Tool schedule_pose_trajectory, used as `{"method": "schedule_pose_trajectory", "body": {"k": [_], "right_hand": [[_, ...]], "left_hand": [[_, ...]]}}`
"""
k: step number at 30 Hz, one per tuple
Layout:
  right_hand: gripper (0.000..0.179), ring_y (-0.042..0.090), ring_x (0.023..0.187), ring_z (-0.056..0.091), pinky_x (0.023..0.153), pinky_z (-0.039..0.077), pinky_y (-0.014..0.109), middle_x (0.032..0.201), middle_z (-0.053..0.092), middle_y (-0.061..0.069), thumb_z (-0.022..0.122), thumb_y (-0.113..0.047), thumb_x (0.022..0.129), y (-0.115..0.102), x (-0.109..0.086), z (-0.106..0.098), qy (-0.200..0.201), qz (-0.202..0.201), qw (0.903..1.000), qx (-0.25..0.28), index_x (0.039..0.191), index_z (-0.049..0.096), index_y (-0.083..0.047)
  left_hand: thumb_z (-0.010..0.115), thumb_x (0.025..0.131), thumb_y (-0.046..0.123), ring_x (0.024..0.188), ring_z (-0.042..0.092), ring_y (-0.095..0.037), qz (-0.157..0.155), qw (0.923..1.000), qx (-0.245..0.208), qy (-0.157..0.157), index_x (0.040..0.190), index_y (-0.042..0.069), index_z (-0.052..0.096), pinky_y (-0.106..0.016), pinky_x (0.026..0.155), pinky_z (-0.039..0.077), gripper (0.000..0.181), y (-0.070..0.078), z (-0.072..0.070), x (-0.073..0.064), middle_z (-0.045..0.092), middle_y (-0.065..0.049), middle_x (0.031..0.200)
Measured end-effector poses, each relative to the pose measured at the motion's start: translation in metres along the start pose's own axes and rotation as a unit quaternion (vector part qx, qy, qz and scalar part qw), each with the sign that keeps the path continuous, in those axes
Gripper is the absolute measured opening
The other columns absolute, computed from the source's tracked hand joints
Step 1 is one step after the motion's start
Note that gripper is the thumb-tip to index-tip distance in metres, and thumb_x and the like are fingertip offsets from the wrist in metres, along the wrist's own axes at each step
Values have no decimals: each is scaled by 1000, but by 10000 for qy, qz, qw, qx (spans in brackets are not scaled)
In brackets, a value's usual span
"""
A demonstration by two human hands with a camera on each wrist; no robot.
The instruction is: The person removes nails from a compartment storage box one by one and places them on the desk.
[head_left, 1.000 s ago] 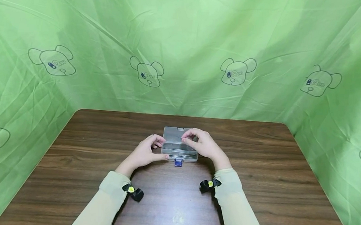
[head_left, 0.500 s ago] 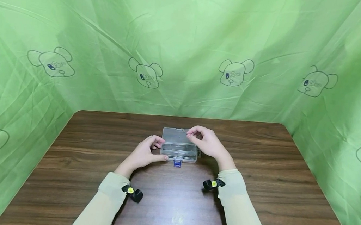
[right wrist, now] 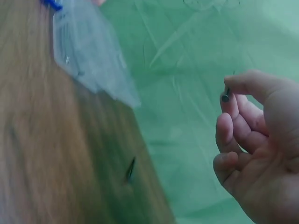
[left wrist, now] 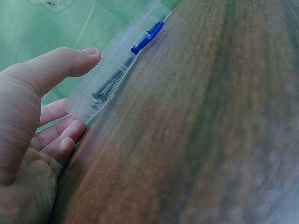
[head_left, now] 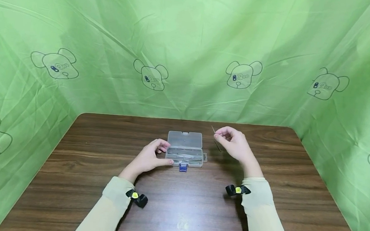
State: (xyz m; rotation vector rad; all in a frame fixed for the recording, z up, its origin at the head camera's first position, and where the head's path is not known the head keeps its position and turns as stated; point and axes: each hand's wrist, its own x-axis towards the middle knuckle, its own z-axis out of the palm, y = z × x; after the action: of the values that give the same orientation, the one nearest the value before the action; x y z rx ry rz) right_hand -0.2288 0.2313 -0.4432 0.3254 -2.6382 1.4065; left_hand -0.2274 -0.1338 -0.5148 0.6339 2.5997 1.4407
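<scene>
Left arm [head_left: 105, 210] reaches toward 1 o'clock; left hand [head_left: 147, 158] angled to 2, loose C shape, left thumb [left wrist: 65, 65] out straight toward 3. Right arm [head_left: 263, 216] leans toward 11; right hand [head_left: 235, 145] raised, pointing to 10, right thumb [right wrist: 252, 83] and forefinger pinching, remaining right fingers [right wrist: 224, 128] bent toward palm.

Room in front of the box [head_left: 185, 140], left hand [head_left: 150, 157] barring its left — nail [right wrist: 131, 170] at right

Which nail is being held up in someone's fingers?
The single nail pinched by the right hand; several nails lie in the clear box, and another nail rests on the table.
</scene>
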Motion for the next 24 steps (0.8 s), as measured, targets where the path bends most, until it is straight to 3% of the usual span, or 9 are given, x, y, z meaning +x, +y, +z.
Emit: {"method": "schedule_pose_trajectory", "body": {"k": [11, 18, 24], "right_hand": [[22, 18, 88, 66, 78, 49, 23, 101, 79, 9, 76, -25, 103, 44, -3, -15, 696, 608, 9951, -346, 113, 79, -6], [17, 17, 77, 67, 67, 53, 22, 93, 78, 7, 79, -21, 101, 65, -5, -9, 676, 631, 9950, -380, 108, 80, -6], [15, 15, 80, 67, 73, 51, 27, 91, 78, 3, 79, -23, 100, 77, -7, -3, 529, 762, 9922, -832, 103, 81, -8]], "left_hand": [[101, 80, 35, 111, 66, -18, 69, 10000, 22, 39, 132, 15, 68, -41, 100, 53, 64, -2, 2, 0, 69, -1, 120], [100, 80, 33, 111, 66, -19, 118, 9999, -13, 42, 132, 13, 68, -42, 100, 53, 64, -3, 1, 0, 69, -3, 120], [100, 81, 31, 111, 66, -21, 164, 9999, -35, 40, 132, 11, 68, -43, 100, 53, 63, 0, 1, 1, 70, -5, 120]]}}
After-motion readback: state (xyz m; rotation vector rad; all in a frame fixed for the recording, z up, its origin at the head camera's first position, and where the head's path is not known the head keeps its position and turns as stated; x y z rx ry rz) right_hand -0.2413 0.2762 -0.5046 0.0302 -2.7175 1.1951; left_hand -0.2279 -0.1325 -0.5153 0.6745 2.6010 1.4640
